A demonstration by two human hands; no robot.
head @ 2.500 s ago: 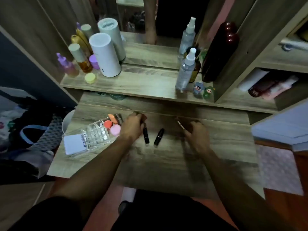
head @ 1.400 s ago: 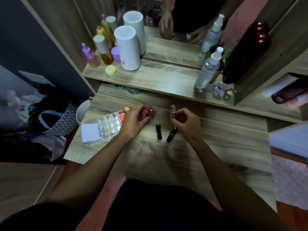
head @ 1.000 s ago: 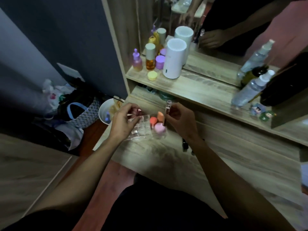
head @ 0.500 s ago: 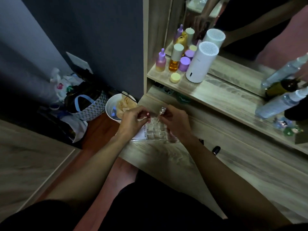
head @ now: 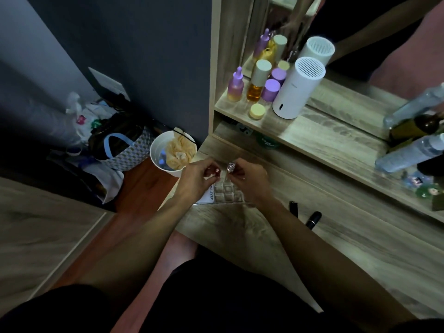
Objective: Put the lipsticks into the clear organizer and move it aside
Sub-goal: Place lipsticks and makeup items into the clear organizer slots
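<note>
The clear organizer (head: 227, 194), a grid of small cells with a white label on its left side, lies at the left end of the wooden tabletop. My left hand (head: 195, 180) pinches a red-topped lipstick (head: 217, 171) just above its far left cells. Beside it, my right hand (head: 249, 180) holds a clear-capped lipstick (head: 230, 167) upright over the far cells. Two black lipsticks lie on the tabletop to the right, one short (head: 293, 208) and one longer (head: 313, 219), both apart from my hands.
A white bin (head: 158, 153) with crumpled paper stands on the floor just left of the table edge, next to a patterned bag (head: 122, 150). On the shelf above are small bottles (head: 257, 82), a white cylinder (head: 298, 88) and spray bottles (head: 408, 152) before a mirror.
Both hands carried a lipstick each from the table's middle leftwards to the organizer and now hover slightly lower over its cells. The view swung left with them.
</note>
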